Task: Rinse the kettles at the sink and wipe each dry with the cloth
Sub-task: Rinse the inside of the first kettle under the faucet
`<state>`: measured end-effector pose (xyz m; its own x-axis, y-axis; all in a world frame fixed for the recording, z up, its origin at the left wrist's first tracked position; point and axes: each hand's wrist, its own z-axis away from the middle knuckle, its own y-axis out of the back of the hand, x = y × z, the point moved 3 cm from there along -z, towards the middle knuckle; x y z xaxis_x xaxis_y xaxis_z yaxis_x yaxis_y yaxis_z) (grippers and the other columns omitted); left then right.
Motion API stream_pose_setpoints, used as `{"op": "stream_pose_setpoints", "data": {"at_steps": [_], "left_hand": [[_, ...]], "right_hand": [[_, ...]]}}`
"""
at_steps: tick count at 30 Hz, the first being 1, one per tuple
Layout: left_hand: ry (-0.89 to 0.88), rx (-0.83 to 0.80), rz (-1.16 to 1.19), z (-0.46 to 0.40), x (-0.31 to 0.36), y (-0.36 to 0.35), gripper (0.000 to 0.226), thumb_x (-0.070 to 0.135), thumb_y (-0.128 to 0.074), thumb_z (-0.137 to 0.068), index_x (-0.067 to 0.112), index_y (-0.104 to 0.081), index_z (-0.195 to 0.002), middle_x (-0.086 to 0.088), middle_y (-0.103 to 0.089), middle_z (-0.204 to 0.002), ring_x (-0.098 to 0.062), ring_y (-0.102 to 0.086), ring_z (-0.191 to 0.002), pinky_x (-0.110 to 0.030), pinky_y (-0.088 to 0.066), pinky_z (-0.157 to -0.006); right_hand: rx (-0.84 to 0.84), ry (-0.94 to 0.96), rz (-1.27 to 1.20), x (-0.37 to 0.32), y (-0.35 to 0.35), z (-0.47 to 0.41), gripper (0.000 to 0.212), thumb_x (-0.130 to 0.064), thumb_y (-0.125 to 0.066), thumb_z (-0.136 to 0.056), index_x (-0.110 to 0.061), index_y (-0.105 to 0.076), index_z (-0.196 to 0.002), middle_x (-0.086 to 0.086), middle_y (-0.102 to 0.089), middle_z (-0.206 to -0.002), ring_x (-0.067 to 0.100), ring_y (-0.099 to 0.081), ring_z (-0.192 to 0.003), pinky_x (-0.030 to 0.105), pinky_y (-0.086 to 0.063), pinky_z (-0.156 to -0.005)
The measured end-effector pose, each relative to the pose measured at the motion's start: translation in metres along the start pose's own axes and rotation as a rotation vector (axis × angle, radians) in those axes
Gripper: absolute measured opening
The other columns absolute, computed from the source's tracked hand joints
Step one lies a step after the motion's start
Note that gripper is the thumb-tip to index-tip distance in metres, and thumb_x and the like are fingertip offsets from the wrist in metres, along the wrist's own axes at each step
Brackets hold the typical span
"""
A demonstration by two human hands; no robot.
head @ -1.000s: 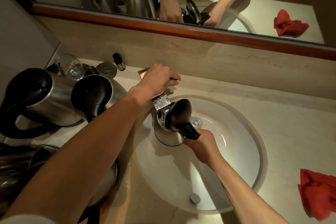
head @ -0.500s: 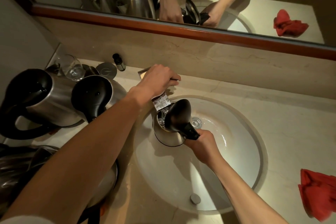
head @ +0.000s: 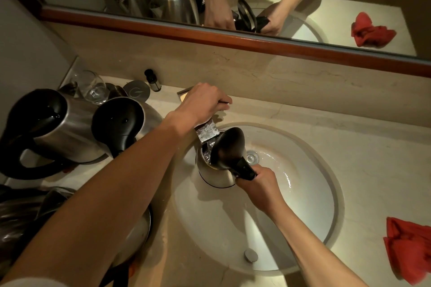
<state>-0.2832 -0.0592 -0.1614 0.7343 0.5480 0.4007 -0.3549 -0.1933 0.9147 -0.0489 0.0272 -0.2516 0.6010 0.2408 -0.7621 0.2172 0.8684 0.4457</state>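
Observation:
A steel kettle [head: 213, 175] with its black lid raised is held inside the white sink basin [head: 303, 205]. My right hand [head: 257, 184] grips its black handle. Water falls in a flat sheet from the tap spout [head: 206, 131] into the kettle's mouth. My left hand [head: 204, 102] rests curled on top of the tap, gripping its lever. Two more steel kettles with black lids, one [head: 58, 128] at far left and another [head: 126, 123] beside it, stand on the counter to the left. A red cloth [head: 408, 249] lies crumpled at the counter's right edge.
A wine glass [head: 93, 87], a round metal disc [head: 136, 92] and a small dark bottle [head: 152, 79] stand behind the kettles. More metal ware [head: 137, 235] sits at lower left under my arm. A mirror above the backsplash repeats the scene. A drain plug [head: 250, 255] sits on the basin's near rim.

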Motion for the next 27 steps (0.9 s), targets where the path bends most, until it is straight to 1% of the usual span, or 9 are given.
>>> {"op": "stream_pose_setpoints", "data": {"at_steps": [5, 9, 11, 15, 17, 19, 22, 24, 27], "left_hand": [[-0.001, 0.007, -0.003, 0.0, 0.0, 0.001, 0.024, 0.035, -0.063, -0.095, 0.017, -0.077, -0.102, -0.005, -0.077, -0.1, -0.029, -0.068, -0.095, -0.036, -0.049, -0.086], [-0.007, -0.011, -0.01, 0.0, 0.0, -0.001, 0.025, 0.035, -0.063, -0.095, 0.014, -0.075, -0.098, -0.007, -0.076, -0.096, -0.031, -0.068, -0.094, -0.039, -0.051, -0.086], [-0.002, -0.011, -0.003, 0.0, -0.001, 0.0, 0.023, 0.035, -0.063, -0.095, 0.017, -0.076, -0.101, -0.007, -0.076, -0.098, -0.031, -0.068, -0.096, -0.039, -0.05, -0.087], [0.0, -0.012, 0.001, -0.001, 0.001, 0.001, 0.023, 0.035, -0.064, -0.095, 0.019, -0.076, -0.107, -0.005, -0.076, -0.104, -0.03, -0.068, -0.1, -0.039, -0.05, -0.088], [0.006, -0.01, 0.007, -0.001, 0.002, 0.001, 0.025, 0.034, -0.064, -0.095, 0.02, -0.075, -0.112, -0.003, -0.075, -0.109, -0.028, -0.068, -0.103, -0.037, -0.049, -0.09], [0.007, -0.005, 0.01, -0.001, 0.002, 0.001, 0.026, 0.034, -0.064, -0.095, 0.021, -0.074, -0.115, -0.002, -0.075, -0.113, -0.027, -0.067, -0.106, -0.036, -0.048, -0.092], [0.015, -0.005, 0.016, -0.002, 0.001, 0.001, 0.028, 0.034, -0.064, -0.095, 0.02, -0.073, -0.118, -0.002, -0.073, -0.116, -0.025, -0.067, -0.109, -0.034, -0.047, -0.093], [0.011, -0.011, 0.014, -0.001, 0.001, 0.001, 0.026, 0.034, -0.064, -0.095, 0.02, -0.075, -0.114, -0.003, -0.075, -0.111, -0.027, -0.067, -0.105, -0.036, -0.048, -0.092], [0.002, -0.02, 0.008, -0.001, 0.001, 0.001, 0.024, 0.034, -0.064, -0.095, 0.017, -0.077, -0.106, -0.006, -0.076, -0.102, -0.03, -0.068, -0.098, -0.04, -0.05, -0.088]], "right_hand": [[-0.001, 0.005, -0.012, 0.004, -0.003, 0.003, 0.035, -0.003, -0.073, -0.079, -0.009, -0.041, -0.067, -0.006, -0.029, -0.057, 0.015, -0.023, -0.061, 0.035, -0.021, -0.059], [0.02, 0.029, 0.017, 0.002, -0.003, 0.005, 0.047, -0.005, -0.074, -0.082, -0.016, -0.036, -0.057, -0.003, -0.033, -0.059, 0.013, -0.026, -0.053, 0.032, -0.022, -0.054], [0.035, 0.051, 0.057, -0.001, -0.002, 0.005, 0.047, -0.005, -0.074, -0.082, -0.021, -0.038, -0.055, -0.001, -0.037, -0.061, 0.012, -0.033, -0.051, 0.025, -0.023, -0.05], [0.047, 0.076, 0.084, -0.003, 0.0, 0.006, 0.042, -0.01, -0.077, -0.083, -0.017, -0.044, -0.057, -0.001, -0.041, -0.062, 0.009, -0.039, -0.051, 0.023, -0.027, -0.05], [0.048, 0.083, 0.04, -0.003, 0.0, 0.006, 0.038, -0.015, -0.083, -0.082, -0.006, -0.051, -0.063, -0.003, -0.039, -0.061, 0.011, -0.035, -0.052, 0.024, -0.025, -0.051], [0.046, 0.09, -0.027, -0.004, 0.001, 0.007, 0.044, -0.019, -0.088, -0.079, -0.002, -0.051, -0.065, -0.008, -0.035, -0.058, 0.011, -0.031, -0.053, 0.026, -0.022, -0.052], [0.049, 0.1, -0.051, -0.005, 0.002, 0.007, 0.051, -0.025, -0.088, -0.08, -0.014, -0.043, -0.059, -0.01, -0.032, -0.052, 0.01, -0.029, -0.053, 0.026, -0.022, -0.052], [0.046, 0.092, -0.059, -0.007, 0.003, 0.007, 0.053, -0.031, -0.087, -0.082, -0.013, -0.043, -0.059, -0.01, -0.033, -0.055, 0.01, -0.029, -0.054, 0.026, -0.021, -0.053], [0.034, 0.069, -0.073, -0.01, 0.001, 0.009, 0.064, -0.061, -0.078, -0.072, -0.004, -0.049, -0.066, 0.005, -0.042, -0.063, 0.014, -0.037, -0.058, 0.032, -0.03, -0.057]]}}
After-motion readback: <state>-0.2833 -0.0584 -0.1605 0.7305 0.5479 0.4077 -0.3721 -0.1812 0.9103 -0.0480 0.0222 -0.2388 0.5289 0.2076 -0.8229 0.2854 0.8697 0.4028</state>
